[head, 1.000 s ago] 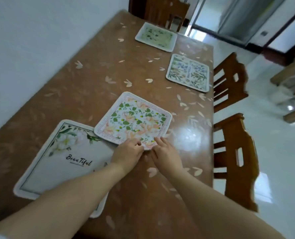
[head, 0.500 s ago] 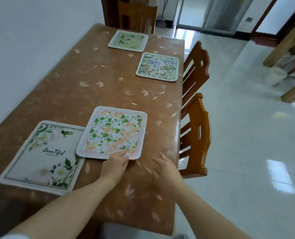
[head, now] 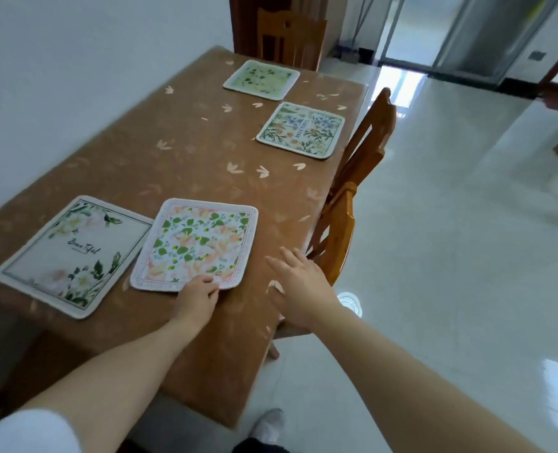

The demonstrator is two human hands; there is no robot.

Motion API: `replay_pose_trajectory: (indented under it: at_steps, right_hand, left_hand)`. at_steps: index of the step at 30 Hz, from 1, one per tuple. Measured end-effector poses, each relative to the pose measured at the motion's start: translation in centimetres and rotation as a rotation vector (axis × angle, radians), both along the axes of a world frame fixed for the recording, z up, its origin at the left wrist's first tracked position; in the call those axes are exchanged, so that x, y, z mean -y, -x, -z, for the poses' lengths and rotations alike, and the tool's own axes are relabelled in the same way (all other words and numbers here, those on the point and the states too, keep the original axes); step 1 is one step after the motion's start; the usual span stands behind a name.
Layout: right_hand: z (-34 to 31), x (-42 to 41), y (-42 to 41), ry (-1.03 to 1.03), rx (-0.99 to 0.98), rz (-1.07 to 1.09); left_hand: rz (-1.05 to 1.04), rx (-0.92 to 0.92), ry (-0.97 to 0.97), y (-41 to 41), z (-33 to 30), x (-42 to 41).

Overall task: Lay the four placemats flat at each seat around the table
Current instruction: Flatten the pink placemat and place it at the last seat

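Several placemats lie flat on the brown table point(head: 189, 148). A pink and green leaf-print placemat point(head: 196, 243) sits nearest me, and my left hand point(head: 196, 297) grips its near edge. Left of it, with no gap I can see between them, lies a white floral placemat point(head: 71, 253) with script lettering. Farther along the right side rests a blue-flowered placemat point(head: 302, 129), and a pale green placemat point(head: 262, 79) lies at the far end. My right hand point(head: 298, 287) hovers open over the table's right edge, apart from the mats.
Two wooden chairs point(head: 346, 204) stand tucked along the table's right side, and another chair point(head: 290, 37) stands at the far end. A white wall runs along the left. Glossy white floor spreads to the right. My shoe point(head: 271, 426) shows below.
My right hand has let go of the pink leaf-print placemat and moved right, fingers spread. The left hand stays on the mat's near edge. The camera has pulled back and shifted right.
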State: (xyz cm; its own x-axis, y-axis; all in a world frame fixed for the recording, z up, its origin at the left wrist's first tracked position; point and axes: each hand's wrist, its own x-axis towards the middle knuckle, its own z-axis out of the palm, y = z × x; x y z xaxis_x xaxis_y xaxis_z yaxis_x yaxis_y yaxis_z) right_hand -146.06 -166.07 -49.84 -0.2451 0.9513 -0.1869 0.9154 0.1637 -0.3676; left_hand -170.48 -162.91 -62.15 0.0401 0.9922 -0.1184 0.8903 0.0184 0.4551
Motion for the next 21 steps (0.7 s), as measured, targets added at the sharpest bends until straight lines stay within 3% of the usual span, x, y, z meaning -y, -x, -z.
replay_pose_trajectory:
  at_steps: [10, 21]
  right_hand:
    - [0.8, -9.2, -1.1, 0.108, 0.083, -0.255]
    - [3.4, -27.2, 1.9, 0.26, 0.269, -0.551]
  left_hand:
    - [-0.032, 0.029, -0.064, -3.2, 3.9, -1.4]
    - [-0.495, 0.199, 0.031, -5.4, 3.9, -2.9]
